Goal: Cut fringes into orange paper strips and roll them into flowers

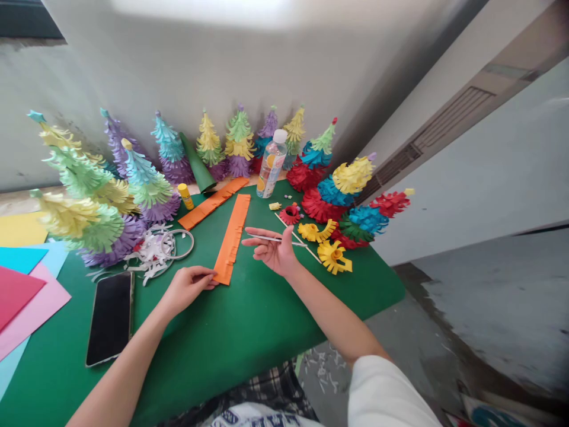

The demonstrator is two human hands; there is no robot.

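My left hand (189, 289) pinches the lower left corner of an orange paper strip (233, 237) with short cuts along its right edge. To its right, my right hand (276, 252) is raised palm up, thumb pressed on a slim silvery tool (265, 238), whose exact kind I cannot make out. A second orange strip (213, 204) lies slantwise behind the first. Just right of my right hand are a thin stick (284, 224), curled yellow fringed paper pieces (333, 256) and a red fringed paper ring (290, 214).
Fringed paper trees (151, 184) line the back and sides of the green table (213, 356). A bottle (271, 166), a glue stick (185, 196), a green paper cone (198, 166), a tape ring (192, 243), white scraps (153, 255), a phone (110, 317) and coloured sheets (48, 290) also lie around.
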